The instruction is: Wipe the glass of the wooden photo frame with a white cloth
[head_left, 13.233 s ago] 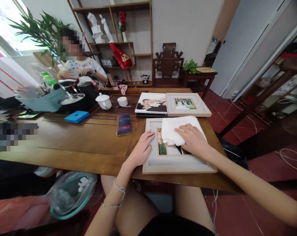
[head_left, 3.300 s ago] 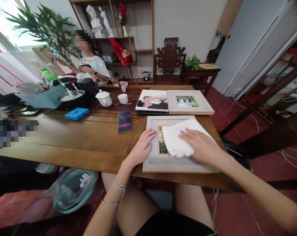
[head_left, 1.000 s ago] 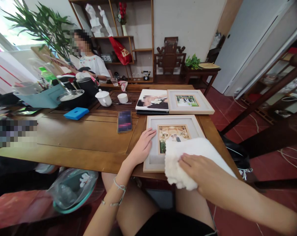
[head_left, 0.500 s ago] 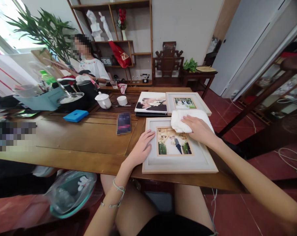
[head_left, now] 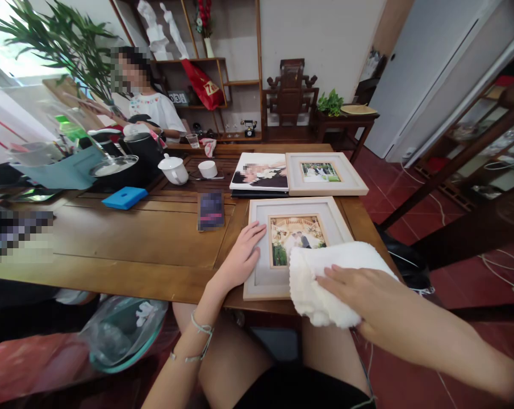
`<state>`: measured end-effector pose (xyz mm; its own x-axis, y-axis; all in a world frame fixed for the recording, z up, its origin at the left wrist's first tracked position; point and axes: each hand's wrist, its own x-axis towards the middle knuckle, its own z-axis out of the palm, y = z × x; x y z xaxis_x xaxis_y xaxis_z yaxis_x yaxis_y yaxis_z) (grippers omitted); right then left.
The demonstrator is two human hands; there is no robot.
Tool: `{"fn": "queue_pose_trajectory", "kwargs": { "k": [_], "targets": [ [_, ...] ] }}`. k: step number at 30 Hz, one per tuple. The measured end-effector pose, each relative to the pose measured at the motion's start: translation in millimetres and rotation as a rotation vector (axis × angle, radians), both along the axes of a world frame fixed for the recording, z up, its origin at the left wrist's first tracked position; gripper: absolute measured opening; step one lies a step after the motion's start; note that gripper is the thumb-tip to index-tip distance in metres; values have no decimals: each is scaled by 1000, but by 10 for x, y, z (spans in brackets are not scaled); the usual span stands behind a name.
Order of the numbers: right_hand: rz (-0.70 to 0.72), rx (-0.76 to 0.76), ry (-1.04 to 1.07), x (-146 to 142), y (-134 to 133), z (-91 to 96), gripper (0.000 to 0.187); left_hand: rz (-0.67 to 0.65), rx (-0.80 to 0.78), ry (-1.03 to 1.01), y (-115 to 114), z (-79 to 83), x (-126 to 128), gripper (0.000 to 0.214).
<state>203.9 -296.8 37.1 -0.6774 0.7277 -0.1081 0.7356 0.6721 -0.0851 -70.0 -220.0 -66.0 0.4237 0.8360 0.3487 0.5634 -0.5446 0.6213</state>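
A light wood picture frame (head_left: 267, 287) with a couple's photo lies face up at the table's front edge. My left hand (head_left: 242, 257) rests flat along its left side, fingers stretched out over the border. Under my right hand (head_left: 359, 292) is a folded white towel (head_left: 314, 264), gripped and pressed over the frame's lower right part. The towel hides the frame's lower right corner and part of the photo, and hangs past the front edge. My right thumb is mostly hidden.
Behind lie a second picture frame (head_left: 354, 170) and a photo album (head_left: 260, 180). To the left are a dark phone-like object (head_left: 210, 210), a blue box (head_left: 124, 197), a lidded white cup (head_left: 174, 170) and a teal caddy (head_left: 75, 170). A person (head_left: 154, 111) sits across the table (head_left: 154, 238).
My right hand has slid the towel from the frame's upper right edge down toward its lower right corner. My left hand stays on the left border. The view has shifted slightly.
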Motion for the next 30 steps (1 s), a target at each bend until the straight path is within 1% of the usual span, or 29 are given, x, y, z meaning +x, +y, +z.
{"fn": "queue_pose_trajectory", "kwargs": {
  "k": [2, 4, 7, 10, 12, 14, 16, 17, 19, 21, 23, 25, 27, 28, 30],
  "targets": [
    [-46, 8, 51, 39, 163, -26, 55, 0, -2, -5, 0, 2, 0, 48],
    [-91, 64, 70, 68, 453, -110, 53, -1, -3, -16, 3, -1, -1, 49],
    [-142, 202, 101, 84, 941, -269, 52, -4, -2, -21, 9, -6, -4, 50],
    [-254, 354, 150, 72, 1333, -394, 54, -3, -2, -15, 10, -4, -6, 50],
    [-298, 391, 160, 43, 1498, -452, 57, -3, -2, -11, 11, -2, -8, 50],
    [-284, 364, 137, -4, 1557, -493, 59, -5, 0, -7, 13, -4, -10, 49],
    [-225, 299, 101, -61, 1487, -511, 59, -7, 3, -6, 16, -11, -11, 49],
    [-185, 258, 85, -87, 1399, -505, 58, -8, 6, -8, 18, -16, -11, 48],
    [-103, 162, 67, -125, 1130, -449, 56, -8, 14, -17, 21, -26, -10, 48],
    [-26, 52, 65, -133, 781, -325, 60, -4, 19, -23, 22, -32, -7, 49],
    [80, -65, 86, -118, 436, -153, 65, 0, 16, -18, 20, -32, -6, 49],
    [166, -165, 134, -95, 181, 6, 67, 0, 10, -10, 18, -28, -5, 49],
    [183, -222, 185, -80, 75, 85, 66, 0, 7, -9, 17, -23, -5, 49],
    [166, -229, 204, -77, 83, 81, 64, 2, 7, -12, 16, -21, -5, 49],
    [120, -200, 225, -74, 209, -11, 60, 2, 10, -21, 17, -20, -8, 50]
  ]
}}
